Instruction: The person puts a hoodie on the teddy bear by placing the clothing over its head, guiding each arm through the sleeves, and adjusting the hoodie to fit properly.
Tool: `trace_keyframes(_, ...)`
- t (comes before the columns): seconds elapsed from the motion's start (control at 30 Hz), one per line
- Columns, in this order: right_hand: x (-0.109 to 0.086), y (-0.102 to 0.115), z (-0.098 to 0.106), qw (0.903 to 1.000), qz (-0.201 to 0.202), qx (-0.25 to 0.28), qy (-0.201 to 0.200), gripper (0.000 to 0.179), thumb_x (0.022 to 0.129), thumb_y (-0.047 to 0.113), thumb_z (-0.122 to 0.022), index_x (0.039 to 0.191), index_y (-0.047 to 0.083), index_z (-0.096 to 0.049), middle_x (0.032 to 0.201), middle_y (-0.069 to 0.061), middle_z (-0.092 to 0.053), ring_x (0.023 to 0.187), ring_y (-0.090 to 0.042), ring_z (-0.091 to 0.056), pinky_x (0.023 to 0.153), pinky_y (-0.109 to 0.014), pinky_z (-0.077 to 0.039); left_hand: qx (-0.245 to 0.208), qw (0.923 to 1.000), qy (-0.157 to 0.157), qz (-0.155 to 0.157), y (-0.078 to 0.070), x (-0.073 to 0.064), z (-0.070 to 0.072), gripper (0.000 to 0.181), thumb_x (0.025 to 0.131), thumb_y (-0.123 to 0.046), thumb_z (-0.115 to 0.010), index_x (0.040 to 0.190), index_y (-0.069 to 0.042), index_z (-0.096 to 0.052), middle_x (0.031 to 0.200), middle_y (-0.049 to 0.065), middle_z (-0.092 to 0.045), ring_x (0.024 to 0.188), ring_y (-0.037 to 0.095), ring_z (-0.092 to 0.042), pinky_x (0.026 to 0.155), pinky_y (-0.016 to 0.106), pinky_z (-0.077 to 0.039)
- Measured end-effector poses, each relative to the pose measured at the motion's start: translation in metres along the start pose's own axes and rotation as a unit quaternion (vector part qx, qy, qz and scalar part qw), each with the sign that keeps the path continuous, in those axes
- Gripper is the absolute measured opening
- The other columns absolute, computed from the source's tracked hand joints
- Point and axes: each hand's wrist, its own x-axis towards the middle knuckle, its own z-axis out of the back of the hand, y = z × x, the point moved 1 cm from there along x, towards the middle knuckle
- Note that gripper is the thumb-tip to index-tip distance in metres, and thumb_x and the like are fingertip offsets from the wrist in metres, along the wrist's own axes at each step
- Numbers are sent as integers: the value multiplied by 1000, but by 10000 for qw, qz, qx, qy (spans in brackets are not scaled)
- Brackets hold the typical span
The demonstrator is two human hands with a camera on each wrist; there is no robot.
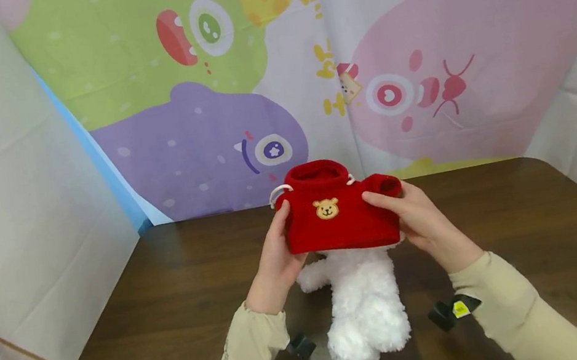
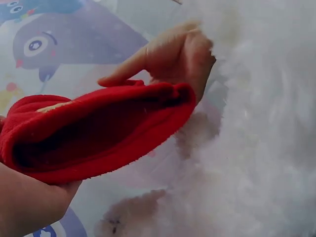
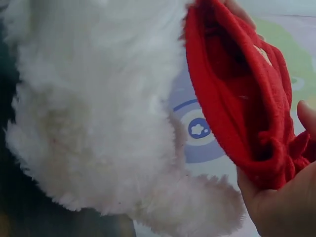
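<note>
Both hands hold up a small red sweater with a bear-face patch and white cords at the neck. My left hand grips its left side, thumb in front. The right hand pinches the other side below the sleeve, thumb on the front. From beneath, in the left wrist view, the hem of the sweater gapes open. A white fluffy plush toy lies on the table behind and below the garment, which hides its upper part. In the right wrist view the plush toy fills the left side.
The brown wooden table extends to both sides of the toy. Behind it hangs a cloth with cartoon creatures, and white panels stand at the left and right. A black wrist device sits by the right sleeve.
</note>
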Motion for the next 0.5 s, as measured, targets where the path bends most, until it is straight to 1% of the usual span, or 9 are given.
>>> trace_keyframes(0.1, 4, -3, -2, 9982, 141, -514, -259, 63, 80, 35, -68, 128, 10, -36, 122, -7, -47, 103, -21, -51, 81, -30, -51, 120, 9996, -264, -13, 3, 2, 3, 23, 99, -25, -33, 120, -23, -43, 104, -8, -58, 90, 7, -58, 75, 22, -49)
trace_keyframes(0.2, 6, -6, -7, 9935, 274, -972, -528, 68, 77, 36, -70, 129, 8, -36, 123, -9, -47, 104, -23, -50, 81, -31, -50, 240, 9989, -379, -143, 7, 3, 5, 29, 98, -22, -36, 127, -22, -38, 107, -6, -56, 92, 8, -58, 76, 23, -49)
trace_keyframes(0.27, 6, -8, -9, 9899, 328, -1163, -739, 70, 76, 36, -72, 129, 9, -36, 124, -10, -46, 106, -24, -48, 82, -32, -49, 339, 9983, -406, -225, 8, 3, 5, 32, 97, -21, -38, 130, -20, -36, 110, -5, -54, 95, 9, -58, 79, 25, -49)
trace_keyframes(0.33, 7, -9, -11, 9875, 357, -1221, -932, 70, 76, 37, -71, 129, 9, -37, 125, -9, -46, 107, -24, -47, 82, -31, -49, 427, 9977, -431, -286, 9, 3, 5, 34, 97, -20, -39, 130, -18, -36, 111, -4, -53, 96, 9, -57, 80, 25, -49)
trace_keyframes(0.5, 8, -10, -12, 9852, 426, -987, -1334, 58, 81, 32, -66, 127, 8, -41, 122, -9, -49, 100, -19, -51, 77, -24, -49, 681, 9965, -415, -256, 10, 4, 6, 27, 95, -18, -42, 122, -14, -42, 105, -3, -57, 91, 9, -59, 78, 25, -49)
